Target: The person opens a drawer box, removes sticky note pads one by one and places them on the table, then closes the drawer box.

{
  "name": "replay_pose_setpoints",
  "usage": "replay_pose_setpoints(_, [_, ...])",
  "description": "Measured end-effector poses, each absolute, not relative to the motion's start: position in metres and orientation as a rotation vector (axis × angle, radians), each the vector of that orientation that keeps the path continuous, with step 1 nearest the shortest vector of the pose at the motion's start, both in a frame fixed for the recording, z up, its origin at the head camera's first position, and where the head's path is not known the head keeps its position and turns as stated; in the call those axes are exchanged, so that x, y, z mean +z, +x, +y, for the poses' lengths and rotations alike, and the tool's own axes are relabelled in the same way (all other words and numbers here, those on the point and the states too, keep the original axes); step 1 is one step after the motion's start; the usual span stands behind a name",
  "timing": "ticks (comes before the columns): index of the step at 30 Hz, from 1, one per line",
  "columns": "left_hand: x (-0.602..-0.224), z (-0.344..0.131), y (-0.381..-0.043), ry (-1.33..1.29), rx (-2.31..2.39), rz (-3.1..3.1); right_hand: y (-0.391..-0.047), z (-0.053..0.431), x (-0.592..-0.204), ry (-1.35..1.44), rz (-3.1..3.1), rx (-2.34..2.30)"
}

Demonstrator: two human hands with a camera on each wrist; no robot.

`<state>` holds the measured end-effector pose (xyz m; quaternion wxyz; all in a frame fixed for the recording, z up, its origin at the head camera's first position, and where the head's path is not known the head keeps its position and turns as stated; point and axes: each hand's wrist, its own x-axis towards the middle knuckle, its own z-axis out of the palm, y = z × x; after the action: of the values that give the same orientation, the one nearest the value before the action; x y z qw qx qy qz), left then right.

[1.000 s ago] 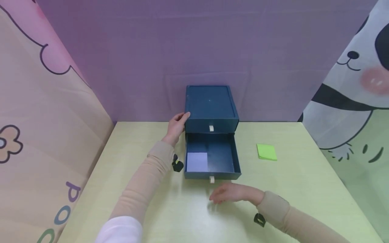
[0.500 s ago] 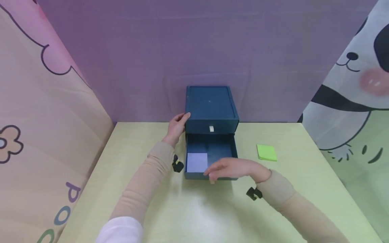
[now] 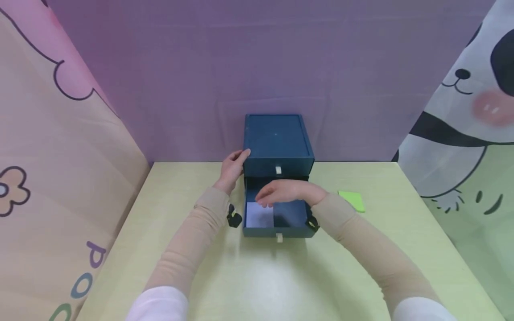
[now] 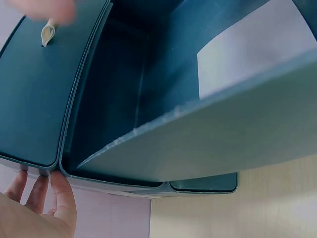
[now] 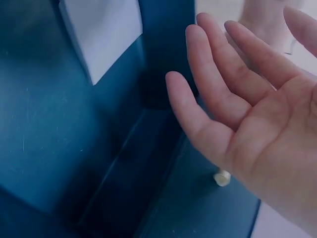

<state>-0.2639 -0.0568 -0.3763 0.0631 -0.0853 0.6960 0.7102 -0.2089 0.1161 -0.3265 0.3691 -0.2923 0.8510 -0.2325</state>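
Observation:
A dark blue two-drawer box point(image 3: 277, 133) stands against the back wall, its lower drawer point(image 3: 261, 232) pulled out. In the front left part of that drawer lies a pale lavender pad of square paper point(image 3: 259, 219). My left hand point(image 3: 232, 169) rests against the box's left side; in the left wrist view its fingertips point(image 4: 62, 183) touch the side near the upper drawer. Over the lower drawer hovers my right hand point(image 3: 286, 191), holding nothing. The right wrist view shows its fingers point(image 5: 208, 74) loosely bent, apart from the pad.
A lime green sticky note pad point(image 3: 355, 200) lies on the pale table point(image 3: 261, 281) right of the box, partly behind my right forearm. Each drawer has a small white pull tab point(image 3: 279, 238). A purple backdrop point(image 3: 277, 67) hangs behind.
My right hand has risen from in front of the lower drawer and moved back and slightly left, over the inside of the drawer. The left hand has stayed on the box.

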Motion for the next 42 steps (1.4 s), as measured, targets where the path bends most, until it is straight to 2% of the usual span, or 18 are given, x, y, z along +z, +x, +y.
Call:
replay_pose_setpoints(18, [-0.377, -0.053, -0.269, -0.243, 2.151, 2.086, -0.248, 0.098, -0.364, -0.633, 2.335, -0.232])
replay_pose_setpoints(35, [-0.379, -0.055, -0.267, -0.264, 2.170, 2.088, -0.236, 0.095, -0.386, -0.678, 2.533, 0.065])
replay_pose_setpoints(42, [-0.380, -0.055, -0.268, -0.266, 2.173, 2.090, -0.236, 0.094, -0.386, -0.631, 2.542, 0.040])
